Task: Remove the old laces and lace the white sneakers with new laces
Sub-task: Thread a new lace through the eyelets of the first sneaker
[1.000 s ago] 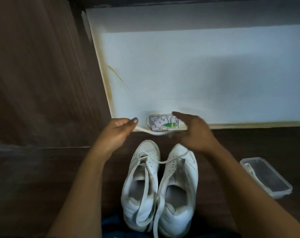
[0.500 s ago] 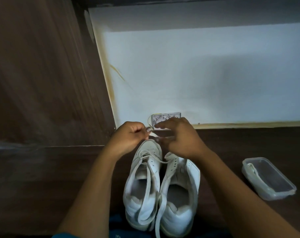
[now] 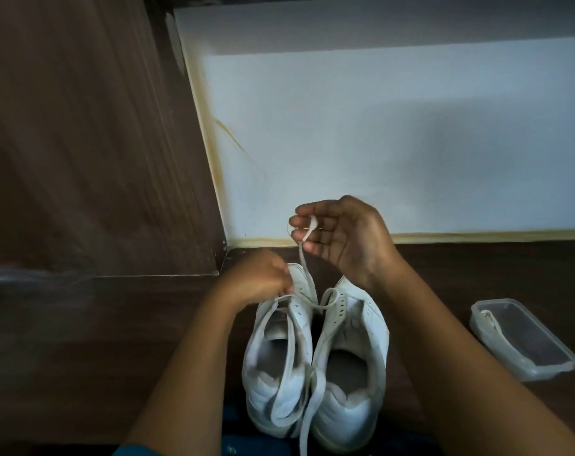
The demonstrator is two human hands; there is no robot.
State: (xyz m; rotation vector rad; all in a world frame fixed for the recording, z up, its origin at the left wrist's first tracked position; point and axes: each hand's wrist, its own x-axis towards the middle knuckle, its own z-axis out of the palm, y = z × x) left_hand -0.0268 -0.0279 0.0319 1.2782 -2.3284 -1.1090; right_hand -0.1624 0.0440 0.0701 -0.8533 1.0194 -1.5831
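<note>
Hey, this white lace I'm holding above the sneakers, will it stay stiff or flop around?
Probably floppy: the lace curls within the right hand and sags in loose loops across the sneakers. It is likely very light, since a fingertip pinch carries it. It may snag when pulled, as it looks threaded through a sneaker near the left hand.

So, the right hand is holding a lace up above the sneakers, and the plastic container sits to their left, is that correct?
Not quite: the head view shows the plastic container to the right of the sneakers, not their left. The right hand is indeed holding a lace up above them.
</note>
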